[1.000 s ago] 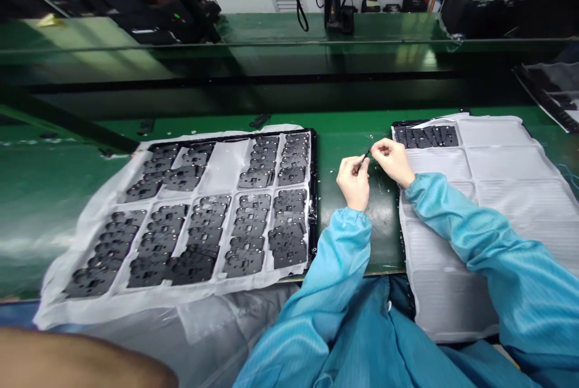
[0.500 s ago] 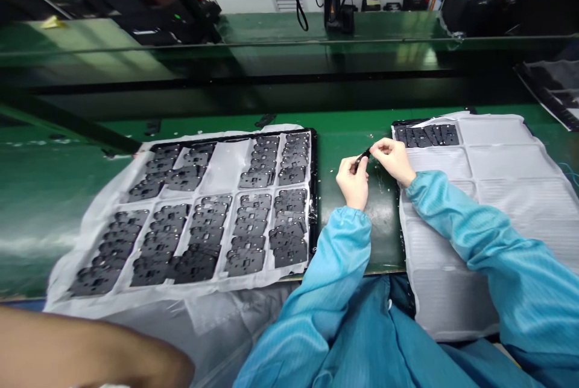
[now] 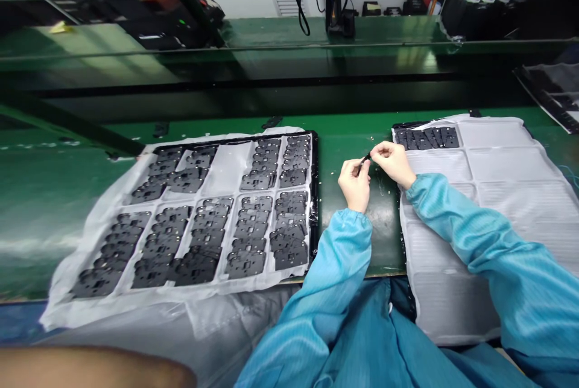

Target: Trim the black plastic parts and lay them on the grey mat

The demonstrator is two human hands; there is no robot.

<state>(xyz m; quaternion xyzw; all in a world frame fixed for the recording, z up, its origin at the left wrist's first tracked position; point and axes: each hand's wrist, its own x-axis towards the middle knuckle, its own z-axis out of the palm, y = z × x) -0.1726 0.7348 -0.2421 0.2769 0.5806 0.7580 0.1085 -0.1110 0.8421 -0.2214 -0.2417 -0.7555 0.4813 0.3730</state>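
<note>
Between the two trays, my left hand (image 3: pixel 355 184) is closed on a small black plate-like part (image 3: pixel 363 161), seen nearly edge-on. My right hand (image 3: pixel 392 162) pinches at the upper right end of that same part; its fingertips cover the contact. Right of my hands lies a tray lined with white sheet (image 3: pixel 506 165), whose top left compartment holds a row of black parts (image 3: pixel 427 138). To the left, another lined tray (image 3: pixel 315 195) carries many flat black plates with cutouts (image 3: pixel 246 234), overlapping in columns. One of its upper compartments shows bare white liner (image 3: pixel 227 166).
Tiny light bits are scattered on the green bench (image 3: pixel 344 146). Loose black pieces (image 3: pixel 272 122) lie behind the left tray. A person's bare forearm (image 3: pixel 99 367) reaches in at the lower left. A dark channel and a green ledge (image 3: pixel 271 32) run along the back.
Both hands stay in the same place around the black part, which has tilted slightly. The forearm at the lower left has dropped lower in view.
</note>
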